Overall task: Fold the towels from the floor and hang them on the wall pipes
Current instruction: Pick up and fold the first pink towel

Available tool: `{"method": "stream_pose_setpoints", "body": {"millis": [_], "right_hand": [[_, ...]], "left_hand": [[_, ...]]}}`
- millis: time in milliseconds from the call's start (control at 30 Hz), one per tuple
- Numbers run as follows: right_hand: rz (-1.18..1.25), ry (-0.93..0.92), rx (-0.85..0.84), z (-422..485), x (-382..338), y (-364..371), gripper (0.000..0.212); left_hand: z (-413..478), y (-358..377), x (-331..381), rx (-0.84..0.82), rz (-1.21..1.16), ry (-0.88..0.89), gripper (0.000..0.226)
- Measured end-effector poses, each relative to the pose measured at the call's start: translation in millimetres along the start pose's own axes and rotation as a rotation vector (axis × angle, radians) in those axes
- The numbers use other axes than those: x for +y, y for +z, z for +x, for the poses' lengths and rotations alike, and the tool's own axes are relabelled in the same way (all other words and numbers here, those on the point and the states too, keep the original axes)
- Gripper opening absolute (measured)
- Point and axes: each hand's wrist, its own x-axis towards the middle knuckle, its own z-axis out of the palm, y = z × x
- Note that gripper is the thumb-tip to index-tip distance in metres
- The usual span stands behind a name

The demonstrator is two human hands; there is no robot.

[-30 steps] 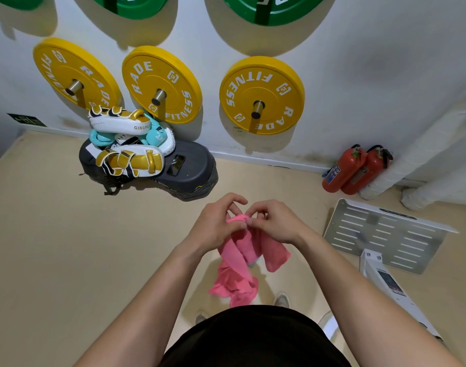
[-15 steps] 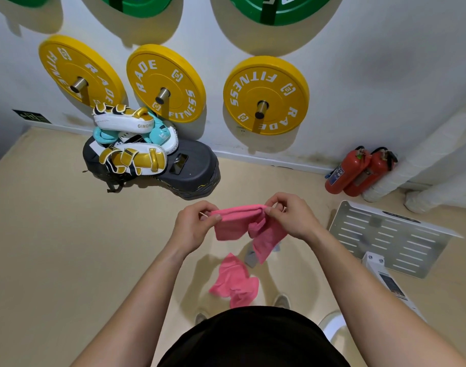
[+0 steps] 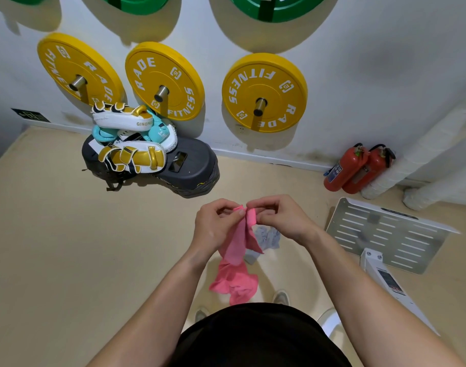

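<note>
As both hands (image 3: 216, 227) (image 3: 283, 221) pinch pink towel (image 3: 236, 245), grey towel (image 3: 269, 235) half hidden

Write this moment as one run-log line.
stage: folding | left hand: pinches pink towel | right hand: pinches pink towel | second pink towel: floor | grey cloth: floor

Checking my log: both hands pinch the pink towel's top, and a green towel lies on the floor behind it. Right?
No: the head view shows a grey towel there, not green. The left hand and right hand do pinch the pink towel at its top.
</note>
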Motion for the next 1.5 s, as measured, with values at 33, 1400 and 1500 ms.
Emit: {"method": "stream_pose_setpoints", "body": {"millis": [33,1400,1500], "right_hand": [[-0.007,-0.012,0.004,-0.2,0.7,1.6,0.031],[-0.563,-0.172,0.119,-0.5,-1.6,31.0,0.004],[-0.637,-0.107,0.153,3.4,-1.4,31.8,0.022]], "left_hand": [[-1.3,0.2,0.5,-0.002,-0.014,-0.003,0.006],[-13.1,-35.5,23.4,-0.197,0.312,0.311,0.018],[-13.2,-42.8,24.3,-0.174,0.32,0.319,0.017]]}}
